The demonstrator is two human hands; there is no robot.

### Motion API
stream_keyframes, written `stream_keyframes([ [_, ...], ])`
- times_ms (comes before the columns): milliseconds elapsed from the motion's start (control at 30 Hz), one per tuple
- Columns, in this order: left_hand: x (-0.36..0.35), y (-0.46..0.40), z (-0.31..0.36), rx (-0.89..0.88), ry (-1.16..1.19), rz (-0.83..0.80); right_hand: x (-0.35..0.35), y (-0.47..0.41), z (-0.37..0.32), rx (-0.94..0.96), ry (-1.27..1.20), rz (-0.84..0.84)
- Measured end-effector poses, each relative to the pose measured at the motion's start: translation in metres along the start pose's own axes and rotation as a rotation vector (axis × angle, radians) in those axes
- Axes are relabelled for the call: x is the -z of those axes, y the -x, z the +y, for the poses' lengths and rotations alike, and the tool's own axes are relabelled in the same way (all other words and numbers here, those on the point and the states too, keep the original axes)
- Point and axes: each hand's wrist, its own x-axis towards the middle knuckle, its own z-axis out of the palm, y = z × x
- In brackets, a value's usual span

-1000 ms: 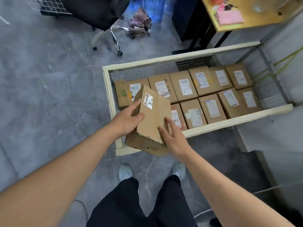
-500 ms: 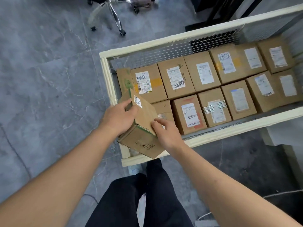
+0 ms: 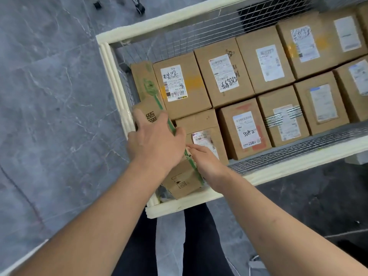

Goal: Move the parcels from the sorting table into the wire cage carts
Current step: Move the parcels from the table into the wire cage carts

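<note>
A brown cardboard parcel with green tape [image 3: 182,180] stands on its narrow side in the near left corner of the wire cage cart [image 3: 111,62], squeezed between the cart's left wall and a labelled box [image 3: 201,124]. My left hand [image 3: 157,140] lies over the parcel's top edge, fingers curled down onto it. My right hand [image 3: 207,158] holds its right side near the green tape, fingers bent against it. Several other labelled parcels [image 3: 245,130] fill the cart in two rows.
The cart's cream padded rim [image 3: 199,198] runs just in front of my legs [image 3: 179,236]. Grey marble floor [image 3: 49,96] lies to the left. Chair castors [image 3: 140,8] show at the top edge.
Both hands have lowered the parcel from above the cart's near corner down into the gap at the left wall, turning it upright. The view has moved closer to the cart.
</note>
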Motion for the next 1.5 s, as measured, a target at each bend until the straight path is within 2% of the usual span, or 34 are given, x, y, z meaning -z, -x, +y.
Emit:
stream_keyframes([
  [167,-0.005,-0.013,0.004,-0.043,-0.009,0.089,-0.009,-0.024,0.002,0.026,-0.111,-0.012],
  [533,-0.064,0.026,-0.010,-0.100,0.000,0.062,0.004,-0.035,0.019,0.112,-0.097,-0.112],
  [733,-0.085,0.034,-0.018,-0.104,0.030,-0.014,0.007,-0.043,0.039,0.075,0.125,-0.127],
  [933,-0.081,0.033,-0.026,-0.137,0.038,-0.036,0.011,-0.041,0.028,0.050,0.167,-0.175],
  [1067,-0.069,0.027,-0.023,-0.222,0.051,-0.067,0.016,-0.034,0.020,0.026,0.243,-0.098],
  [1167,-0.055,0.002,-0.025,-0.282,-0.048,0.032,0.016,-0.019,0.016,-0.002,0.211,-0.082],
  [1233,-0.044,-0.021,-0.027,-0.265,-0.113,0.069,0.008,-0.008,0.012,0.057,0.231,-0.034],
  [1367,-0.030,-0.061,-0.032,-0.360,-0.107,0.045,-0.030,0.021,0.004,0.237,0.410,0.105],
  [1500,-0.018,-0.081,-0.038,-0.426,-0.060,-0.017,-0.070,0.035,0.014,0.218,0.703,0.262],
])
